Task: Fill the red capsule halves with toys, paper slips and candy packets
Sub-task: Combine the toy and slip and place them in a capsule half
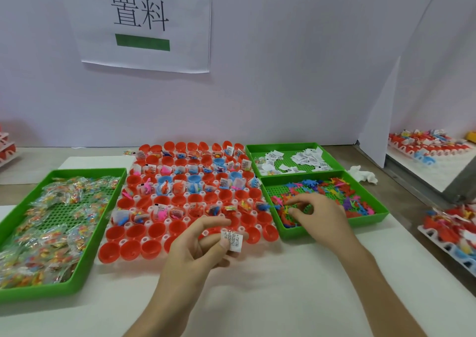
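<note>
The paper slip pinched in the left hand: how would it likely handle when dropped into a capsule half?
The paper slip looks thin and very light; the left hand holds it with fingertips alone. It probably flexes easily, since slips in the green tray lie curled and creased. Likely to shift or flutter if nudged.

Free: bare white tabletop [270, 298] beneath and behind my left hand [195, 249], and across to my right hand [319, 215].
Obstacles: capsule rack [145, 239] just ahead of my left hand; candy tray [85, 259] wall further left; toy tray [371, 219] rim below my right wrist; back panel [257, 92] beyond.
</note>
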{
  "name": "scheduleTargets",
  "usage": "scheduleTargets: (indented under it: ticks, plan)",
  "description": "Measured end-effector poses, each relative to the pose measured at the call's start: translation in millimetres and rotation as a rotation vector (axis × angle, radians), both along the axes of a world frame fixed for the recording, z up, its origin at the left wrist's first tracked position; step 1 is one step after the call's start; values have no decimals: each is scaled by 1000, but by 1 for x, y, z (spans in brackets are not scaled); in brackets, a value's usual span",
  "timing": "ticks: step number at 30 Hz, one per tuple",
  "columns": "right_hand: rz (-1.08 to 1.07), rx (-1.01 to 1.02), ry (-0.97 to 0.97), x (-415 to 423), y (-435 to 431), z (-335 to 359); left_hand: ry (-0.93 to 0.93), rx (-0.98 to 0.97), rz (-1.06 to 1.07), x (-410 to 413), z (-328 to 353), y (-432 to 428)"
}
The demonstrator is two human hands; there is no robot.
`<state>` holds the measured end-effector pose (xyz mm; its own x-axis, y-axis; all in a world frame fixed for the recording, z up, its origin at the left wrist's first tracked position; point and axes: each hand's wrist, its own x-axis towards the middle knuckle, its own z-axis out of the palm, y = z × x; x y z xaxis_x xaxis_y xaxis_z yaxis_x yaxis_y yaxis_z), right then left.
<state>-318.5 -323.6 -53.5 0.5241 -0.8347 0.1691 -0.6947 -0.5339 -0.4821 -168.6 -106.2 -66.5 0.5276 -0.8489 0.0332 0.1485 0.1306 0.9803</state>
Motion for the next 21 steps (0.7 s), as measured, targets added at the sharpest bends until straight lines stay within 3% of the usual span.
scheduleTargets:
  ticks: [5,11,21]
  plan:
    - [-7,33,-6,2,1,6,6,23,-1,-1,-3,0]
    - [81,73,-289,-10,-1,7,3,54,11,-1,-2,0]
    - [46,-150,-501,-12,-3,6,43,30,5,-2,5,1]
